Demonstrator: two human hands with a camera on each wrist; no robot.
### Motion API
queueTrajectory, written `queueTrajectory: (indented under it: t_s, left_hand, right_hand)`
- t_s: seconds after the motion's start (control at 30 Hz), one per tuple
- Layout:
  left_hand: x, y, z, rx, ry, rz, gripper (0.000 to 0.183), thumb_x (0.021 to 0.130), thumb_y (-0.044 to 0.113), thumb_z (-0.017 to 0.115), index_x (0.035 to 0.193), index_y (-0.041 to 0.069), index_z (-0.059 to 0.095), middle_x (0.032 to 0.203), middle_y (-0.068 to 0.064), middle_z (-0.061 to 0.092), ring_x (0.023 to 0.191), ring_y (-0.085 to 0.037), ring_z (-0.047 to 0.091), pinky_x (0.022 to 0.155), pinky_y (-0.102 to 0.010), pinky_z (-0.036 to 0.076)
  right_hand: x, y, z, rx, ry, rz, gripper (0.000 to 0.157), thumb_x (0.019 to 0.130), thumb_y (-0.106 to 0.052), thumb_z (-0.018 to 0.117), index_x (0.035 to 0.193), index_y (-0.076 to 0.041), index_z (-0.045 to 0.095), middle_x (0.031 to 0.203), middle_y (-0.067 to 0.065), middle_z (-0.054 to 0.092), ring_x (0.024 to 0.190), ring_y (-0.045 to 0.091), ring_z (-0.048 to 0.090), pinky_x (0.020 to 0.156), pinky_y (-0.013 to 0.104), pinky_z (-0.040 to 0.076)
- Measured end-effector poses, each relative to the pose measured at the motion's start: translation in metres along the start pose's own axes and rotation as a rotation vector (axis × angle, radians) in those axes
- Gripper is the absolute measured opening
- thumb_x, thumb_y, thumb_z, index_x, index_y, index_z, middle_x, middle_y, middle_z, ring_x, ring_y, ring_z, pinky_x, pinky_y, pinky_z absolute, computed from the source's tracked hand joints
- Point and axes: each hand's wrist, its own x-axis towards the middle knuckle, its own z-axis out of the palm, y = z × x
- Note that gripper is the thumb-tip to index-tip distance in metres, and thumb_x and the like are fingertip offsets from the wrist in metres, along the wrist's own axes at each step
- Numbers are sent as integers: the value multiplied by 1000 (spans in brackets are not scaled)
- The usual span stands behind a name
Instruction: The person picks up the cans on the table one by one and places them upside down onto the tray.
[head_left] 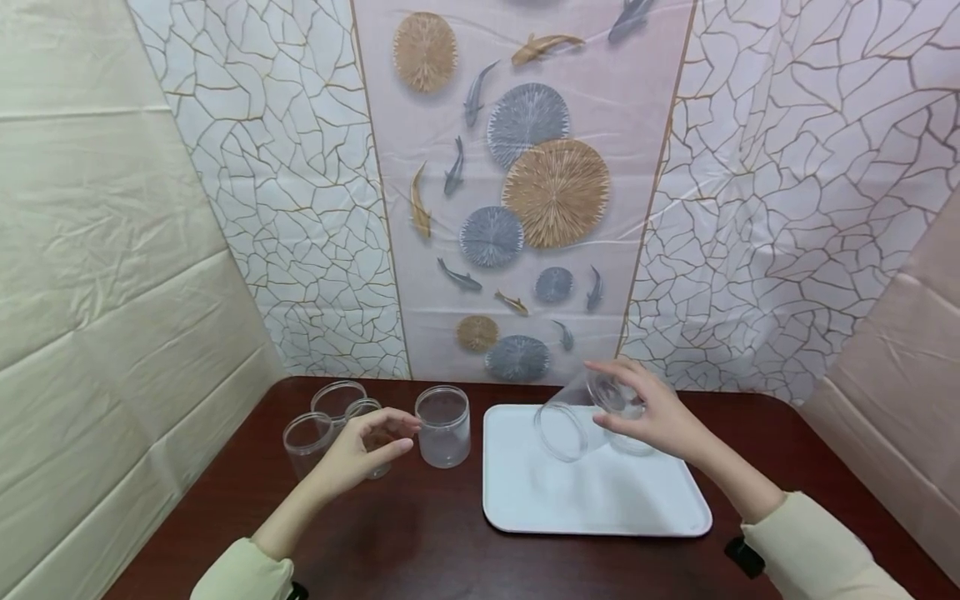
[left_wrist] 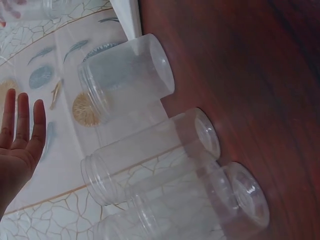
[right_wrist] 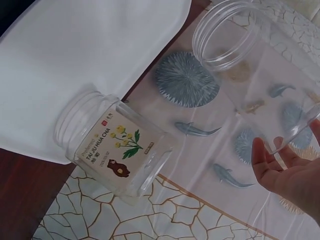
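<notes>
My right hand (head_left: 652,417) grips a clear jar (head_left: 561,432) round its base end. The jar is tilted above the tray, its threaded mouth (right_wrist: 207,42) pointing down and left. On the white tray (head_left: 592,508), a clear jar with a flower label (right_wrist: 122,145) stands mouth down. My left hand (head_left: 360,450) is held in the air with loosely extended fingers and nothing in them. Near its fingertips, a wide clear jar (head_left: 444,442) stands upright on the table. In the left wrist view, that hand's fingers (left_wrist: 22,120) are apart from the jars.
Several more clear jars (head_left: 307,437) stand upright and close together at the left of the dark wooden table (head_left: 405,550), partly hidden by my left hand. A patterned cloth (head_left: 495,167) hangs behind the table, with pale cloth at both sides.
</notes>
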Motion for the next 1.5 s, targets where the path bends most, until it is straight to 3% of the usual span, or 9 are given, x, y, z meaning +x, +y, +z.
queueTrajectory:
  t_s: [0.37,0.6,0.83,1.03,1.37,1.5]
  left_hand:
    - [-7,-8,-4,-4,-18,-4,22,83,10,59,102,0,58,95,-9,64,83,-6,59,72,-26,49]
    - [-12,-11,-6,-41,-30,-24,20,83,8,59,102,3,58,97,-15,64,78,-12,61,61,-30,52]
    - [-19,-33,-5,-25,-27,2,21,82,8,59,103,8,59,99,-9,64,85,-9,61,68,-28,52]
    - [-24,-45,-6,0,-24,21,21,83,6,59,104,10,58,100,-8,64,88,-5,60,71,-28,51]
    - [-36,-45,-12,16,0,35,22,82,6,59,103,12,59,101,-6,64,90,-13,61,70,-26,51]
    - [-39,-44,-14,19,6,13,21,83,10,59,104,11,59,101,-5,64,91,-9,61,72,-26,50]
  right_hand:
    - [-6,9,-1,-84,-1,-24,58,74,-27,70,126,-22,47,122,4,46,111,25,42,82,51,39]
    - [-10,13,0,-155,0,-10,59,70,-26,72,125,-23,49,120,5,47,109,28,42,82,51,37]
    - [-15,23,-3,-180,-29,31,59,71,-30,71,125,-25,48,122,9,46,110,32,40,82,54,36]
    - [-17,33,-6,-165,-37,29,55,73,-29,70,123,-19,50,122,12,48,109,33,44,81,53,38]
    - [-23,40,-12,-166,-59,66,54,75,-29,68,125,-20,48,124,17,46,111,38,42,81,59,36]
    - [-27,42,-13,-188,-68,90,54,75,-31,68,124,-19,49,123,17,46,108,38,42,79,57,36]
